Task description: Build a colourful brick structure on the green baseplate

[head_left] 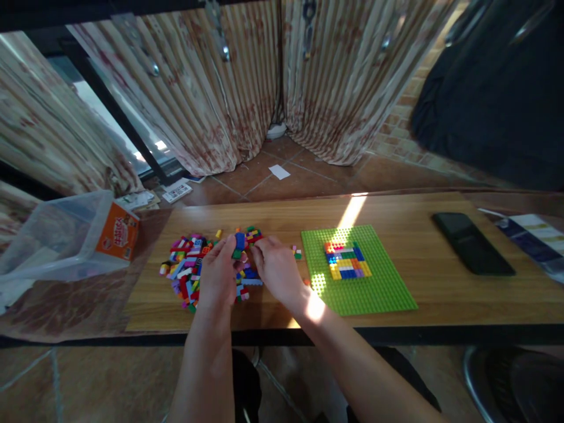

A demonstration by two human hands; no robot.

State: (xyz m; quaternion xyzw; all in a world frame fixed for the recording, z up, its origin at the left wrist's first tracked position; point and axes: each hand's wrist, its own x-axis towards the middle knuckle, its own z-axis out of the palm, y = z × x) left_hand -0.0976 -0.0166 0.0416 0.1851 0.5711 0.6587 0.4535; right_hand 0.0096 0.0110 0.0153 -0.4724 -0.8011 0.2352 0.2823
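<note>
My left hand (219, 267) is closed over the brick pile, its fingertips gripping a blue toy brick (239, 241). A green brick (237, 254) shows just under the blue one; whether the two are joined, I cannot tell. To the right of it my right hand (275, 264) has its thumb and fingers pinched together, and what lies between them is hidden. Loose bricks of many colours (187, 273) spread below and around both hands. On the green baseplate (374, 294), bricks in red, blue, yellow and white form a low, roughly rectangular build (348, 261).
Several small bricks (296, 252) lie between the pile and the baseplate. A dark phone (473, 244) rests on the wooden table (418, 223) at right. A clear plastic bin (66, 235) with an orange label stands left of the table. Curtains (198, 88) hang behind.
</note>
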